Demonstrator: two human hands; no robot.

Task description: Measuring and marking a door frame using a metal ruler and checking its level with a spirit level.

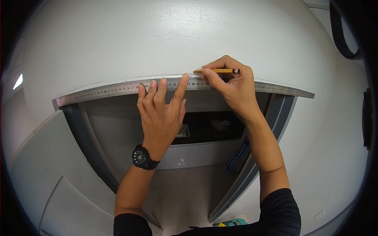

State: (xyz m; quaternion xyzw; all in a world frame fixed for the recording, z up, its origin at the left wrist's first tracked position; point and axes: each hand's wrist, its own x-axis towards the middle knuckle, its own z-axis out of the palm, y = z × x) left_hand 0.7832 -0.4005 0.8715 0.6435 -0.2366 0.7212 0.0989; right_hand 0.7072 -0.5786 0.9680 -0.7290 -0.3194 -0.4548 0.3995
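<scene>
Pressing with spread fingertips, the left hand [160,120] is grasping nothing — it is resting on a steel ruler [110,90], which is arching from near nine o'clock over twelve to near three, across the top of a doorway. Toward two, the right hand [239,88] is pinching a yellow pencil [222,71], tip pointing toward nine. Just below centre, toward six, a metal sink [182,131] is showing too little — contents unclear.

Beyond a grey door frame [282,113] in the white wall [118,43], a black countertop [201,122] tops white cabinets [187,156].
</scene>
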